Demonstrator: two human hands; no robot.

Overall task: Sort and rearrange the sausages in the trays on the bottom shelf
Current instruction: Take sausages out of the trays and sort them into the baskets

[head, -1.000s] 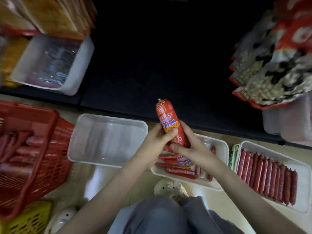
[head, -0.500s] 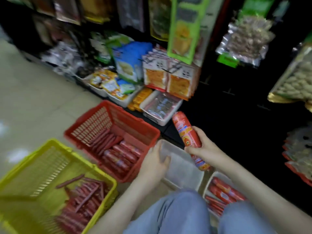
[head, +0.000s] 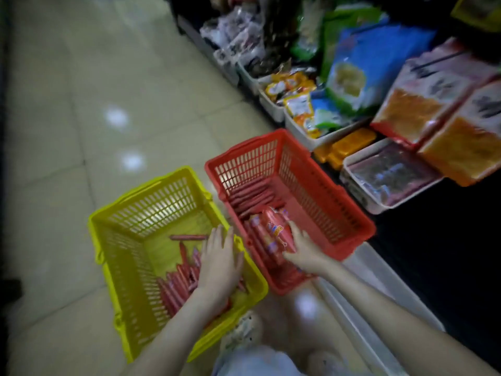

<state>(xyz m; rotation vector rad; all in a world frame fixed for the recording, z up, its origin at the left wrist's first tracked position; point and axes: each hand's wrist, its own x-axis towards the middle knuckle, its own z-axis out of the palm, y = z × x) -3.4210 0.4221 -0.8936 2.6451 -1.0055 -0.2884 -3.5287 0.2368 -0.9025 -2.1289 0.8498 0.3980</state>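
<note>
Right hand (head: 302, 246) has brought the thick sausage (head: 272, 230) down from mid-air into the red basket (head: 349, 213), fingers wrapped round its near end. Left hand (head: 219, 264) has shifted over the yellow basket (head: 130, 240), fingers straight and slightly spread, palm down above the thin sausages (head: 176, 283).

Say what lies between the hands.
Head view: between the left hand and the right hand, which grips a large sausage, stand the yellow basket's rim and the red basket's wall, with sausages inside it.
</note>
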